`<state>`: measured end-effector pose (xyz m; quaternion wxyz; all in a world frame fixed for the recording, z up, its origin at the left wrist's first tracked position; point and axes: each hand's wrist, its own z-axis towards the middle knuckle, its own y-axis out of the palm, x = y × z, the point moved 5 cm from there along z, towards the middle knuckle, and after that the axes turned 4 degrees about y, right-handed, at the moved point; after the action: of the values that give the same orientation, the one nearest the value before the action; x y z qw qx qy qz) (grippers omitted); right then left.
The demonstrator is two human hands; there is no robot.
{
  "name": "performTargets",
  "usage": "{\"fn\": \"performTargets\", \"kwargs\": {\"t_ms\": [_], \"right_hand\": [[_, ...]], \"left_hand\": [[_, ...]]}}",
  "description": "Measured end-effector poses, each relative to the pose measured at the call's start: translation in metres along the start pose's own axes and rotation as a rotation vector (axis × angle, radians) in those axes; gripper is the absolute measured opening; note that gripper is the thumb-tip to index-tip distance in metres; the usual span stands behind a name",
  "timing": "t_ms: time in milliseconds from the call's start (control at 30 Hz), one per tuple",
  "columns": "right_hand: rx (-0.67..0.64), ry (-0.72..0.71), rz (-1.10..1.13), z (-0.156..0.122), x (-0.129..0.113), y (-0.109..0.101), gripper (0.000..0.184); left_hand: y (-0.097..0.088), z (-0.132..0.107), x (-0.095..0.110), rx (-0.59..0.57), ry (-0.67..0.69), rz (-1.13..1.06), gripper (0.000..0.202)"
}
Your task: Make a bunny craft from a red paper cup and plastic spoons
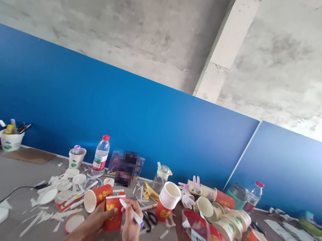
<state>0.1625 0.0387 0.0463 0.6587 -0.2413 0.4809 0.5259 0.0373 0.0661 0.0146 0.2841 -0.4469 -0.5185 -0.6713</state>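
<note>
Left hand (99,218) is gripping a red cup (114,224); right hand (131,227) is pinching a marker (137,217), slanting far-left toward its rim.

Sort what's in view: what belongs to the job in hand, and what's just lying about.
In the job:
- red paper cup, held in the left hand
- white marker, held in the right hand

Lying about, as far as I can judge:
- clear bottle by the blue partition
- lidded jug
- brown cardboard piece
</note>
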Motion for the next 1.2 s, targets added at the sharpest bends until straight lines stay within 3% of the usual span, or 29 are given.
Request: {"fn": "performTargets", "kwargs": {"t_ms": [467,667,867,1200], "right_hand": [[0.019,-0.021,0.019,-0.0005,0.002,-0.0011,0.026],[0.089,0.04,0.053,0.0026,0.0029,-0.0056,0.032],[0.064,0.019,0.026,0.0029,-0.0022,-0.0032,0.036],[0.074,0.0,0.017,0.0025,0.0015,-0.0025,0.031]], "left_hand": [[0.0009,0.0005,0.001,-0.004,-0.023,-0.015,0.071],[-0.0019,-0.0016,0.0034,0.038,-0.051,-0.014,0.071],[0.0012,-0.0052,0.0067,0.048,-0.028,0.05,0.065],[-0.0005,-0.0021,0.0024,0.011,-0.032,0.027,0.074]]}}
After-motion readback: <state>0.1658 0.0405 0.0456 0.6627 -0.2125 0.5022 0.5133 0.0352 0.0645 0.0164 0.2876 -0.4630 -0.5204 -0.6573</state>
